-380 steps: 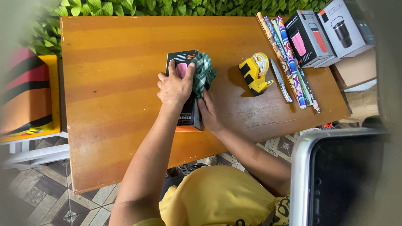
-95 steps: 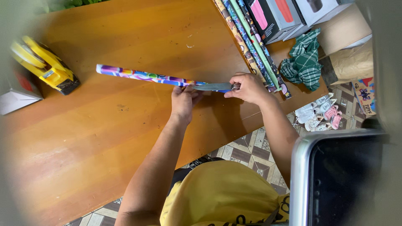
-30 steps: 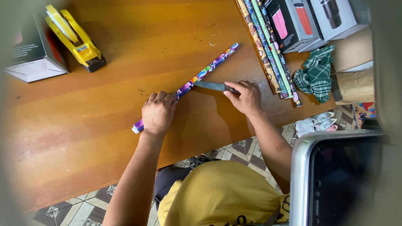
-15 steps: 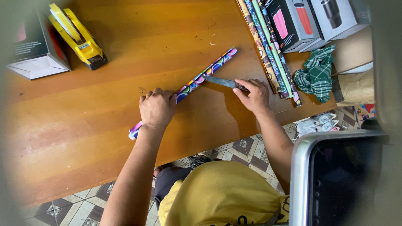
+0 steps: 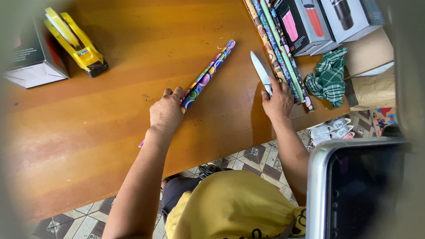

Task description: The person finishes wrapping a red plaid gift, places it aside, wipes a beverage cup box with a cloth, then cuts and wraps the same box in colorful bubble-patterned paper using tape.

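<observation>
While your left hand (image 5: 166,114) presses the colourful paper roll (image 5: 204,79) flat on the wooden surface (image 5: 124,53), your right hand (image 5: 278,101) grips the knife (image 5: 261,71), blade pointing away. Keep the roll from turning, and your fingers off the edge.
</observation>
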